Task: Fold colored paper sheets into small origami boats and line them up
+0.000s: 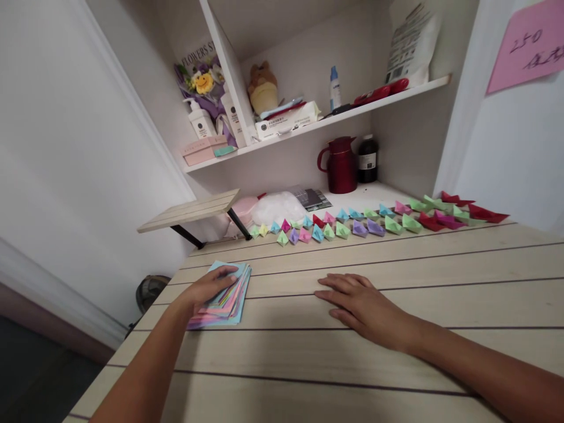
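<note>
My left hand rests on a stack of coloured paper sheets at the left of the table. Its fingers lie stretched over the top of the stack, slightly apart, and I see no sheet lifted in them. The sheets are fanned a little, in blue, pink, yellow and purple. My right hand lies flat on the wooden table with its fingers spread and nothing under them that I can see. Beyond both hands, folded paper boats in several colours stand in rows along the table's back.
A small wooden riser stands at the back left. Behind the boats are a white plastic bag, a red jug and a dark bottle. Above runs a loaded shelf. A pink note hangs at the right.
</note>
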Demonstrator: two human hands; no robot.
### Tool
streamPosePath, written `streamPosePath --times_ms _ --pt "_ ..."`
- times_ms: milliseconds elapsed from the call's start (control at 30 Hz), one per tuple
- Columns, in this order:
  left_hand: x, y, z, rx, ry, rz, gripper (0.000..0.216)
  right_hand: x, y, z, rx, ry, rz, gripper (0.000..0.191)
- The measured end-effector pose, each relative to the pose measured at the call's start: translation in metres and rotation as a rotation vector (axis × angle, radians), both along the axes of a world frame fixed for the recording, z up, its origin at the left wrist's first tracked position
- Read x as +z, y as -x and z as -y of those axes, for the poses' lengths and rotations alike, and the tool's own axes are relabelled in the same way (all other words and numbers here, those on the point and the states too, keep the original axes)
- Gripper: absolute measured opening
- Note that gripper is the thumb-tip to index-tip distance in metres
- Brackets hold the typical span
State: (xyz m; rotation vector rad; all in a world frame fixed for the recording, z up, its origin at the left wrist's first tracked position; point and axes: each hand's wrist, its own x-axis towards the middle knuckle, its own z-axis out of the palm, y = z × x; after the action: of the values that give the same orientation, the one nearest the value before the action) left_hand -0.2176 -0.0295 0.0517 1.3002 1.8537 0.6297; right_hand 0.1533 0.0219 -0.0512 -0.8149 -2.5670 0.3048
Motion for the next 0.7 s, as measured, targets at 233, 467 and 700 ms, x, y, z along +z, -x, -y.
streamPosePath --times_ms 233,467,700 --pt "0.016 -0.015 -0.002 -0.074 0.086 0.022 0.071 -0.002 -0.001 -0.001 0.008 -0.005 -0.013 0.040" --pt "0.019 -0.012 -0.007 -0.122 0.105 0.018 0.066 -0.005 -0.001 -0.002 0.016 -0.009 -0.010 0.041" --pt "0.019 -0.008 -0.006 -0.155 0.111 0.063 0.062 -0.003 -0.001 -0.002 0.010 -0.004 -0.007 0.040"
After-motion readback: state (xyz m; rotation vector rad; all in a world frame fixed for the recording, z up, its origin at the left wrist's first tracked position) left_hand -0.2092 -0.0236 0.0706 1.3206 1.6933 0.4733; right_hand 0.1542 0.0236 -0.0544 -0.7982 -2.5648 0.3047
